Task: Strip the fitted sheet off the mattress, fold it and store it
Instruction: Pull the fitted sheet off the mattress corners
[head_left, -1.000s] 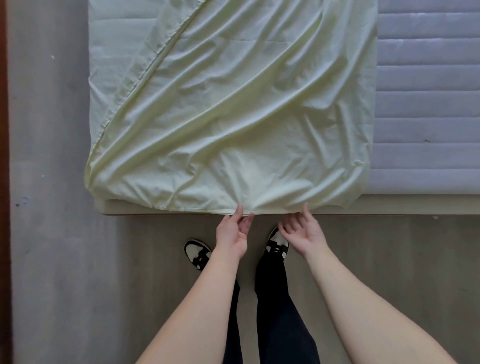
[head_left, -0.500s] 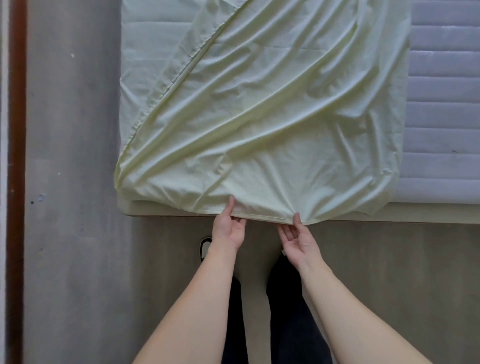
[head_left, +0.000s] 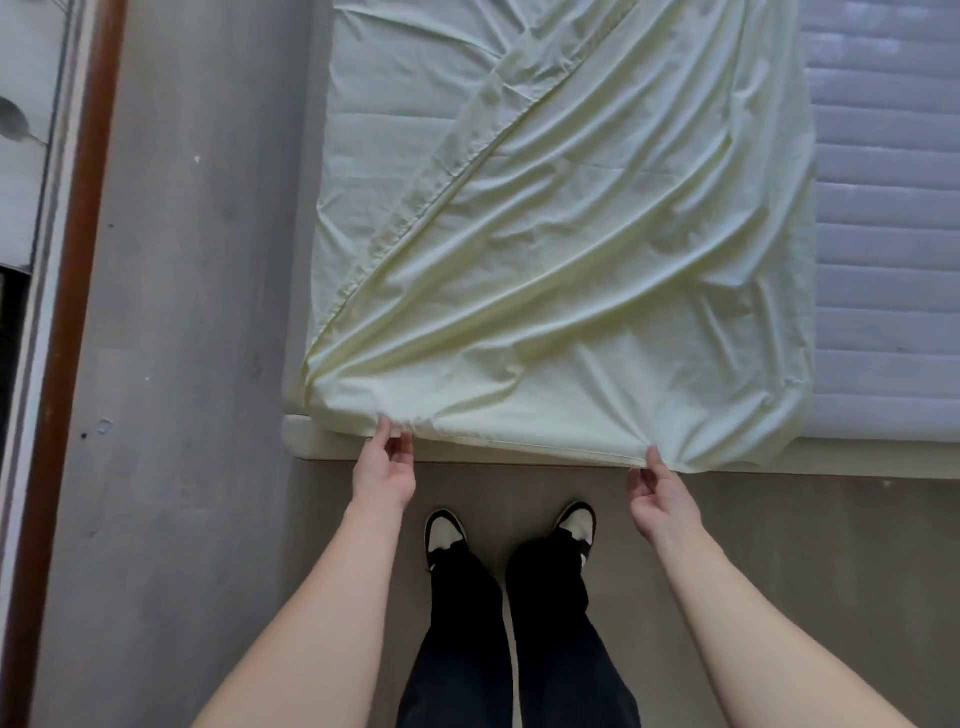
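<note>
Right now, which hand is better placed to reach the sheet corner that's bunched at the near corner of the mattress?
Left. The left hand pinches the sheet hem right beside the bunched corner at the mattress end; the right hand grips the hem farther along, away from it.

Soft, even, cool daylight, moderately bright. No glare, only faint shadows in the sheet (head_left: 571, 260) folds. Sharp focus centre; wide-angle bending at edges, door frame (head_left: 78, 260) leaning, slightly soft.
</note>
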